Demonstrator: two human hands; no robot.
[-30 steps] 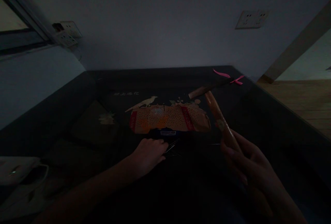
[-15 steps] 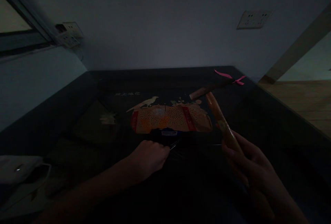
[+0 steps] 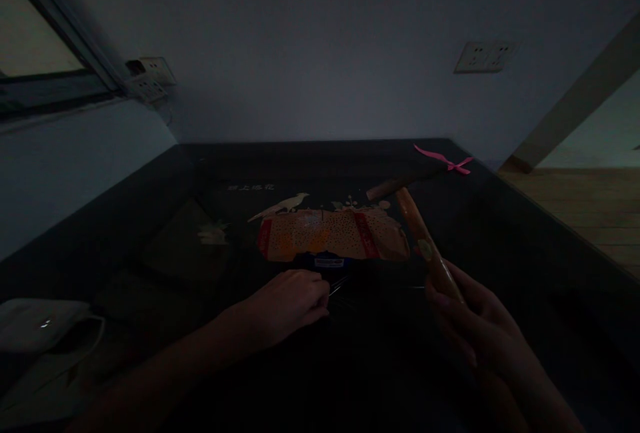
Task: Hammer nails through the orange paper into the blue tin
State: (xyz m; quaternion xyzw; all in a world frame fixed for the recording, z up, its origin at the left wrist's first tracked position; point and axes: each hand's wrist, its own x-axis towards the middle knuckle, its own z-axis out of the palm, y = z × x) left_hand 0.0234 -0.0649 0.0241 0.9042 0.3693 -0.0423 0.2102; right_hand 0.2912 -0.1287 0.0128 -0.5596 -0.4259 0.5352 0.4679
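Observation:
My right hand is wrapped round the wooden handle of a hammer, raised above the dark table. Its long head points left at one end; a pink ribbon shows at the far end. My left hand is closed, knuckles up, near the table's middle. Thin shiny strips show just beside its fingertips; whether the fingers hold anything is hidden. Beyond it lies a tan, black-dotted wrapper-like piece with red bands and a blue label. A thin dark pin-like thing stands at its back edge.
A bird figure and pale characters decorate the tabletop. A white device with a cable loop sits at left. Behind is a wall with sockets, and a window frame at upper left. The light is very dim.
The view has tilted slightly up, so the table appears lower and shifted a little right. Both hands keep nearly the same places; the left fingers look slightly more curled.

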